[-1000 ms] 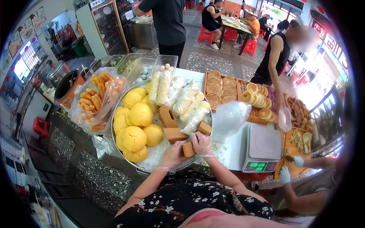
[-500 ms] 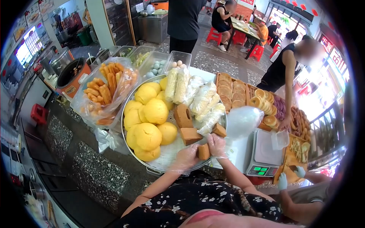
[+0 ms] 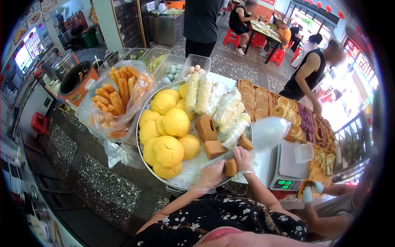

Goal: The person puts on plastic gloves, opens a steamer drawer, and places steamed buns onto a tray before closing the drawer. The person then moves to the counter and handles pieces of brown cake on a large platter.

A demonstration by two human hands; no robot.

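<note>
A small block of brown sponge cake [image 3: 230,167] is between my two hands at the near edge of a round metal tray [image 3: 145,158]. My left hand [image 3: 212,175], in a clear plastic glove, closes on its left side. Against its right side is my right hand [image 3: 243,159], also gloved, with curled fingers; its fingertips are partly hidden. Just beyond lie more brown cake pieces [image 3: 214,149], one [image 3: 245,142] close to my right fingers. Yellow round buns [image 3: 168,150] fill the tray's left side. Plastic-wrapped rolls [image 3: 228,109] lie at its back right.
A bag of fried dough sticks [image 3: 119,96] stands left of the tray. Egg boxes [image 3: 170,72] are behind it. On the right are a scale [image 3: 290,164], an inflated plastic bag [image 3: 269,132] and pastry trays [image 3: 257,99]. A co-worker's gloved hands [image 3: 312,189] are at the lower right.
The view has shifted slightly, moving the tray rightward in the picture. My hands keep the cake between them. The co-worker's gloved hands have come together on something brown. The standing person's arm has drawn back.
</note>
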